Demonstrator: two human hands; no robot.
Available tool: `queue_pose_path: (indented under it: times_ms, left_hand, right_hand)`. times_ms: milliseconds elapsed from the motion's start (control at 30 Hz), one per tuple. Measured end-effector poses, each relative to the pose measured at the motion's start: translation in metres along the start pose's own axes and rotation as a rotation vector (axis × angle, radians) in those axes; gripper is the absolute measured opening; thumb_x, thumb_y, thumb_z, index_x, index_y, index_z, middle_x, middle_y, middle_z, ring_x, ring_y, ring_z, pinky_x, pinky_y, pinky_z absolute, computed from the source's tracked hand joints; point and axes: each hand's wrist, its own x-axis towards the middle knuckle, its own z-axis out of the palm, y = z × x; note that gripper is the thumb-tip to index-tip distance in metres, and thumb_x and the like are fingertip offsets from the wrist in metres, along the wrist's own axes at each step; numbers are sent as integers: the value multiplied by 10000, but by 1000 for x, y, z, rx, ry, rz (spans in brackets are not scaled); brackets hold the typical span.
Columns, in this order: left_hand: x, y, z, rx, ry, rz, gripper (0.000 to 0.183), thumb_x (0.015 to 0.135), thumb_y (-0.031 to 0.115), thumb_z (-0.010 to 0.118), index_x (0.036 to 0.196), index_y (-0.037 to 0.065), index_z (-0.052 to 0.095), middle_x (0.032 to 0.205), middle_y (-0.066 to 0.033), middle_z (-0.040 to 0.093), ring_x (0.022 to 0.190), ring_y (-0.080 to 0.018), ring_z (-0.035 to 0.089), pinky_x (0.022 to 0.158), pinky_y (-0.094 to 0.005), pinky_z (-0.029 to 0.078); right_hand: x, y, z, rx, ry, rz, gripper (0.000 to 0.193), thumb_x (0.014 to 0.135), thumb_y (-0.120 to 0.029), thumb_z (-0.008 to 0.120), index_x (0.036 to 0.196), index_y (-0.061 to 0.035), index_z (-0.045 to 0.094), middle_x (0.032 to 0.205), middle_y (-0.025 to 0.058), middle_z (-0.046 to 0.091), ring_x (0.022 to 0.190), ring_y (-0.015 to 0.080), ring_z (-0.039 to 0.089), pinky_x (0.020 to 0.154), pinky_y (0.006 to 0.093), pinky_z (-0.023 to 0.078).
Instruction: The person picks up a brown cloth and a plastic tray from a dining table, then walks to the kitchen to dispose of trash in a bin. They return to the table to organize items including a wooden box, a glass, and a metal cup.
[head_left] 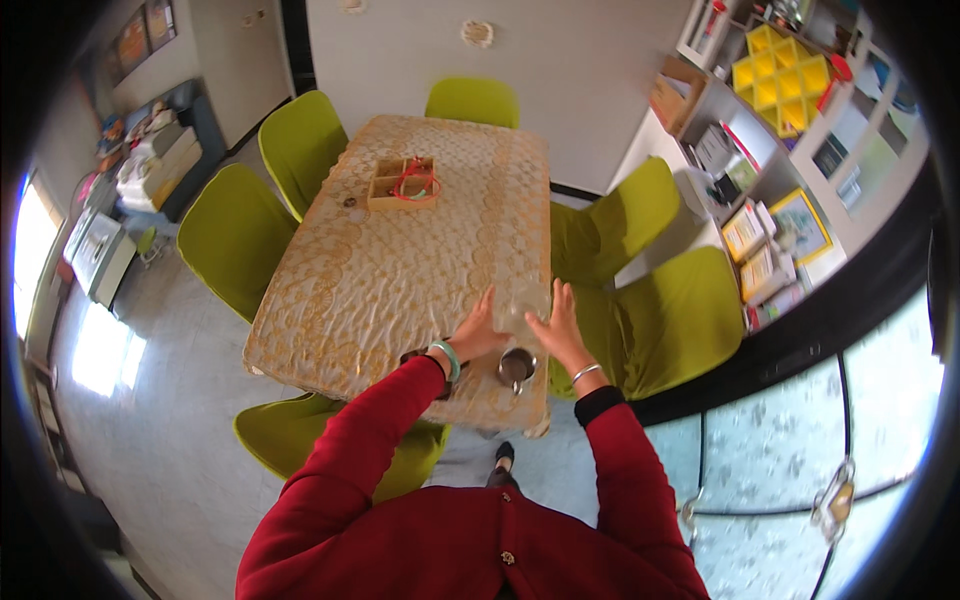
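Observation:
Both my hands reach over the right front part of a long table, palms facing each other. My left hand [480, 332], with a pale green bangle at its wrist, has its fingers stretched out. Opposite it, my right hand [560, 328] is open too, a silver bangle on that wrist. Between them stands a clear, glass-like thing [516, 304], faint against the cloth; whether the fingers touch it I cannot tell. Just below the hands sits a metal cup [516, 368] with a handle. A dark brown object [450, 384] is partly hidden by my left wrist.
A patterned beige-gold tablecloth [390, 270] covers the table. Farther back lies a wooden divided box [385, 190] with a red cord [418, 184]. Green-covered chairs [235, 235] surround the table. Shelves [700, 150] with a yellow lattice rack [785, 80] stand at right.

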Motion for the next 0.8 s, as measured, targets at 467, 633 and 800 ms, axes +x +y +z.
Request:
queue_pose_path:
  times_ms: [467, 633, 800]
  left_hand:
    - [44, -12, 52, -55, 91, -160, 861, 656, 161, 703, 1317, -9, 177, 1309, -248, 316, 1210, -363, 351, 981, -385, 335]
    - [64, -16, 6, -99, 245, -231, 817, 662, 150, 680, 1308, -1, 203, 1275, -249, 348, 1189, -364, 372, 977, -377, 337]
    - [96, -61, -76, -60, 389, -171, 830, 641, 125, 700, 1300, 9, 209, 1233, -240, 396, 1149, -359, 418, 949, -376, 365]
  right_hand:
    - [62, 31, 12, -114, -438, -264, 808, 642, -208, 714, 1295, -4, 283, 1255, 230, 346, 1162, 376, 373, 939, 387, 374]
    - [116, -6, 20, -92, -431, -412, 790, 627, -180, 719, 1277, 0, 308, 1233, 207, 371, 1132, 361, 408, 888, 376, 417]
    - [189, -63, 70, 14, -363, -555, 763, 615, -134, 710, 1257, 1, 321, 1198, 209, 382, 1106, 371, 415, 886, 383, 415]
